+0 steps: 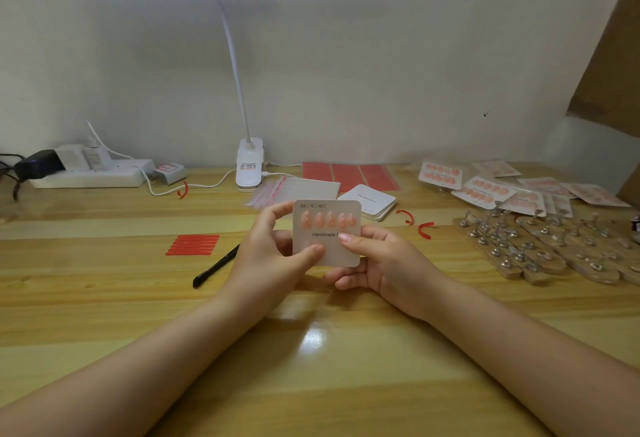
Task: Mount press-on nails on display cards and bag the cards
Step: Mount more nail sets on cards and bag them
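Head view shows two bare hands that hold one white display card (327, 233) upright above a wooden table (104, 298), near the middle of the picture. The left hand (273, 256) grips the card's left edge: its thumb presses on the lower left part of the front, and the other fingers curl behind the top left corner. The right hand (377, 263) holds the card from the right side, the thumb lies on the front at the middle, over the printed word "Handmade", and the fingers support the back and the bottom edge. A row of five pink press-on nails (329, 219) sits on the upper half of the card. The lower half looks bare, but it is partly hidden by the thumbs.

Behind the card lie clear bags with a red strip (294, 189) and a small stack of blank cards (369, 201). Further back is a red adhesive sheet (349, 175). To the right, finished cards in bags (485, 187) lie in a loose group, and in front of them are wooden boards with small metal nail stands (540, 246). Left of the hands a black pen (214, 267) lies on the table, and beside it a group of red strips (193, 244). A white clip lamp (249, 166) stands at the back, and a white power strip (90, 173) is at the far left. Two curled red strips (417, 225) lie between the card stack and the boards.
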The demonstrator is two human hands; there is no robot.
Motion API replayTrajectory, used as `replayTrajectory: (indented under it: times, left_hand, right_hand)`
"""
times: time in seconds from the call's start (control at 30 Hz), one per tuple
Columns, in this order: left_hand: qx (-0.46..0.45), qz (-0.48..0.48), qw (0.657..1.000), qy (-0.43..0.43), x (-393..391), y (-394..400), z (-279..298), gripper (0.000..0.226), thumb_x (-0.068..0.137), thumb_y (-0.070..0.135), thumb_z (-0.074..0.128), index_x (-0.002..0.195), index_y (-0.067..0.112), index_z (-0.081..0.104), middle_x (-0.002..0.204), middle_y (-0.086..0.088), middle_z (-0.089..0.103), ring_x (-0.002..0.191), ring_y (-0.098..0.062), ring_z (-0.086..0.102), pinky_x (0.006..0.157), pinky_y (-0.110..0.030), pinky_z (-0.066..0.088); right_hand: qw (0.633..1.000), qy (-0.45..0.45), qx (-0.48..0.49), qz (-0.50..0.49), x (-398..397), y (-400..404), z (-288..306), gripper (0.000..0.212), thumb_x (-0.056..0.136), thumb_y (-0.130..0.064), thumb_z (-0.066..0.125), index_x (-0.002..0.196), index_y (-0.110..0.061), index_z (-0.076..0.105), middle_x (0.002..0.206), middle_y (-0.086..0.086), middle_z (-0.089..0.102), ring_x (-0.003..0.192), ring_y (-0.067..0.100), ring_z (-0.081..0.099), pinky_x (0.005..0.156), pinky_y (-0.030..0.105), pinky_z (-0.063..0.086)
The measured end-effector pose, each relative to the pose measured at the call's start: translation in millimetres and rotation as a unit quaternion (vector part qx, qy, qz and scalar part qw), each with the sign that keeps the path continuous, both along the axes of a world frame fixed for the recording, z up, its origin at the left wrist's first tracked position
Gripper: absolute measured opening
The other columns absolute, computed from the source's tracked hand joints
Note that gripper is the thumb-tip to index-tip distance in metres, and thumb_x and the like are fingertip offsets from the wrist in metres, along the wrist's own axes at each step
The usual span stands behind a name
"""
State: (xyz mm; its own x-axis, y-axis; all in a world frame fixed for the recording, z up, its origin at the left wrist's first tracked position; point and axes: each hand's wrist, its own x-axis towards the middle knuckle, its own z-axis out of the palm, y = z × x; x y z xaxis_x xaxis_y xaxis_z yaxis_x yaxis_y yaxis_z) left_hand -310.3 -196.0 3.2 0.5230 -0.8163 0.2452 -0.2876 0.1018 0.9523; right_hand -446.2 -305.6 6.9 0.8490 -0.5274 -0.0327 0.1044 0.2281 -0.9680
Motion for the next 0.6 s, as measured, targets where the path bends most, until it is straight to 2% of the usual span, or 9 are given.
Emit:
replayTrajectory:
  times: [0.27, 0.43, 0.6]
  left_hand:
    - [0.01, 0.007, 1.0, 0.004, -1.7, 0.1, 0.6, 0.05, 0.08, 0.004, 0.073, 0.118, 0.027, 0.048, 0.087, -0.001, 0.076, 0.082, -0.016, 0.073, 0.076, -0.04, 0.058]
    - [0.005, -0.032, 0.998, 0.059, -1.9, -0.1, 2.0, 0.043, 0.086, 0.01, 0.069, 0.114, 0.034, 0.049, 0.091, -0.003, 0.076, 0.086, -0.019, 0.073, 0.083, -0.04, 0.056]
    - [0.009, -0.02, 0.999, 0.033, -2.4, -0.2, 1.5, 0.048, 0.083, 0.009, 0.073, 0.116, 0.034, 0.048, 0.09, -0.005, 0.076, 0.085, -0.023, 0.073, 0.084, -0.044, 0.057]
  right_hand:
    - [1.0, 0.003, -0.012, -0.005, 1.9, 0.9, -2.3, 0.017, 0.096, -0.01, 0.051, 0.106, -0.004, 0.063, 0.084, 0.013, 0.071, 0.059, 0.023, 0.064, 0.052, 0.026, 0.055]
    - [1.0, -0.005, 0.0, -0.014, 1.5, 0.3, -1.4, 0.019, 0.097, -0.01, 0.049, 0.109, -0.001, 0.062, 0.089, 0.019, 0.068, 0.058, 0.023, 0.063, 0.051, 0.026, 0.054]
    - [1.0, 0.001, -0.005, -0.02, 2.2, 0.9, -1.2, 0.019, 0.096, -0.01, 0.05, 0.109, -0.001, 0.061, 0.091, 0.021, 0.068, 0.058, 0.024, 0.064, 0.051, 0.026, 0.054]
